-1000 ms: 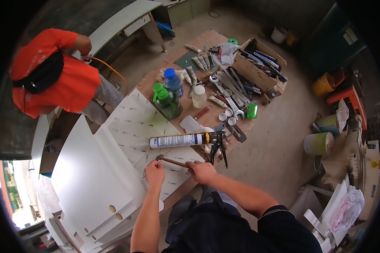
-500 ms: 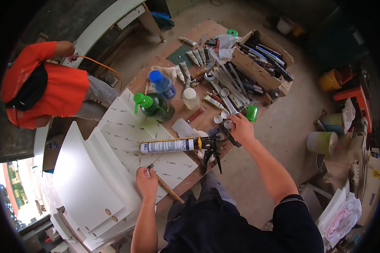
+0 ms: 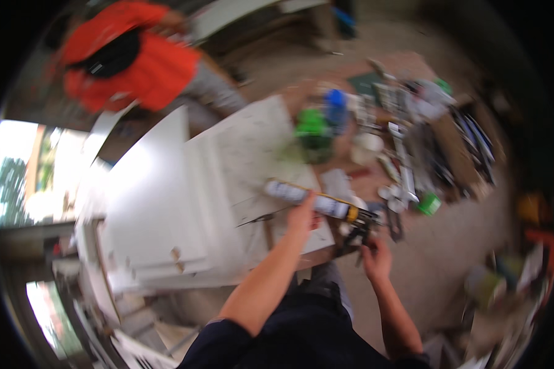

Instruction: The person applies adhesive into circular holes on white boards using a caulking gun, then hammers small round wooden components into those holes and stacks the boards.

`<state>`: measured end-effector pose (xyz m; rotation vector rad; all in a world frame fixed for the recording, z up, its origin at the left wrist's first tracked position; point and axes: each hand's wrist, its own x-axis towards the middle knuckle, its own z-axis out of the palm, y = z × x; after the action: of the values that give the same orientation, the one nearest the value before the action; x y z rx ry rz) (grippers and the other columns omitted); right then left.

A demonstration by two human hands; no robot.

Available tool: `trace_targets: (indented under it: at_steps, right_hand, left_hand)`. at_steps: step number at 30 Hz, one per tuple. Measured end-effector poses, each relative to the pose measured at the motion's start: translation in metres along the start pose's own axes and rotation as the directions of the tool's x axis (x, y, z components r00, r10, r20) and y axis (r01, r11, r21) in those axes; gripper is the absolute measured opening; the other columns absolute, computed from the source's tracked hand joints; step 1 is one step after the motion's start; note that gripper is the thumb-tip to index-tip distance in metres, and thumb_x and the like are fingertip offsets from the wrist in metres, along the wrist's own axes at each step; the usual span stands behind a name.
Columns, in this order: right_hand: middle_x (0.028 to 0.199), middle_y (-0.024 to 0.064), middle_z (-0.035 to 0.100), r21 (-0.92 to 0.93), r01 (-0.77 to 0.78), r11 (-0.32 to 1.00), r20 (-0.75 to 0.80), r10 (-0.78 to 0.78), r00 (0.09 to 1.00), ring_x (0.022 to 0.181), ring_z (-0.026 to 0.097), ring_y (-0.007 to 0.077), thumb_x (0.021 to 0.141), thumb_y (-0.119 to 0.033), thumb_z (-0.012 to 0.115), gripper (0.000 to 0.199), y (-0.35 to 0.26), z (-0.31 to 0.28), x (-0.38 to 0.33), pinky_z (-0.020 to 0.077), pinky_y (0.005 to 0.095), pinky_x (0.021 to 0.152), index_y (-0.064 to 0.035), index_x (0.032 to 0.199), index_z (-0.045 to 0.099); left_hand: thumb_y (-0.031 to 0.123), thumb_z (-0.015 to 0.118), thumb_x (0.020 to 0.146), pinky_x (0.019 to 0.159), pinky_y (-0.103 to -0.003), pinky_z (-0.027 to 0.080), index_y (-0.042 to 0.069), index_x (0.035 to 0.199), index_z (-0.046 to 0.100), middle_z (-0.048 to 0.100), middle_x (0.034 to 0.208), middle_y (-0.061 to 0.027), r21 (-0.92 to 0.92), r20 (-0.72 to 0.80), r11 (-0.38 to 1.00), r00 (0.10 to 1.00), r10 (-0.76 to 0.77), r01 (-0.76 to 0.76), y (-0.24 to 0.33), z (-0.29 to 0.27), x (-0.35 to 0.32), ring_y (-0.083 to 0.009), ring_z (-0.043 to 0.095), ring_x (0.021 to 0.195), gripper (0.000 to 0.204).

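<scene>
A caulking gun [image 3: 332,206] with a white and blue sealant tube lies tilted between my hands, above the near edge of the worktable. My left hand [image 3: 301,216] is closed around the tube's middle. My right hand [image 3: 377,257] has its fingers around the gun's black handle [image 3: 357,234], though motion blurs the grip. Left of my left hand, a wooden-handled tool [image 3: 268,232] with a thin dark head rests on a white printed panel [image 3: 246,160]. Small white cups [image 3: 393,195] and a large wrench [image 3: 404,161] lie beyond my right hand.
Stacked white curved panels [image 3: 148,203] cover the left side. A green-topped bottle [image 3: 314,135], a blue-capped bottle [image 3: 335,111] and a cardboard box of tubes [image 3: 458,147] stand on the table. A co-worker in an orange shirt [image 3: 166,67] stands at the far left. Buckets [image 3: 486,286] stand at right.
My left hand has left the wooden-handled tool on the panel and taken the sealant tube. My right hand has moved from the white cups to the gun's handle. The view has swung left.
</scene>
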<state>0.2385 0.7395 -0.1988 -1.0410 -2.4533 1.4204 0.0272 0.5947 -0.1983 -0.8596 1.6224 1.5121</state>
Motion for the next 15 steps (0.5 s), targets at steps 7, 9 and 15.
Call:
trace_targets:
  at_steps: [7, 9, 15]
  right_hand:
    - [0.123, 0.0097, 0.057, 0.619, -0.197, 0.760, 0.101, 0.172, 0.980, 0.113, 0.056, 0.0190, 0.084, -0.003, 0.066, 0.055, 0.071, 0.003, -0.016, 0.0436, 0.0343, 0.097, -0.0019, 0.134, 0.043]
    - [0.131, 0.0115, 0.054, 0.662, -0.288, 0.692, 0.247, 0.162, 0.955, 0.122, 0.052, 0.0212, 0.086, -0.006, 0.066, 0.060, 0.048, -0.031, -0.022, 0.0392, 0.0382, 0.104, -0.0028, 0.140, 0.041]
    - [0.130, 0.0209, 0.056, 0.586, -0.080, 0.806, 0.473, -0.260, 0.842, 0.126, 0.052, 0.0336, 0.085, -0.028, 0.072, 0.071, -0.055, -0.093, -0.044, 0.0391, 0.0510, 0.109, 0.0003, 0.142, 0.040]
  left_hand:
    - [0.034, 0.076, 0.079, 0.044, -0.029, 0.046, -0.005, 0.084, 0.070, 0.068, 0.072, -0.0106, -0.120, 0.046, 0.941, 0.945, 0.324, -0.317, 0.010, 0.032, -0.047, -0.0155, 0.059, 0.050, 0.040]
    - [0.030, 0.075, 0.081, 0.048, -0.028, 0.047, -0.003, 0.084, 0.069, 0.068, 0.072, -0.0080, -0.219, 0.125, 0.902, 0.906, 0.404, -0.372, 0.019, 0.015, -0.100, -0.0132, 0.060, 0.054, 0.034]
    - [0.030, 0.074, 0.083, 0.053, -0.028, 0.049, -0.001, 0.096, 0.063, 0.066, 0.084, -0.0056, -0.595, 0.294, 0.750, 0.790, 0.537, -0.289, 0.035, -0.070, -0.207, -0.0130, 0.063, 0.067, 0.035]
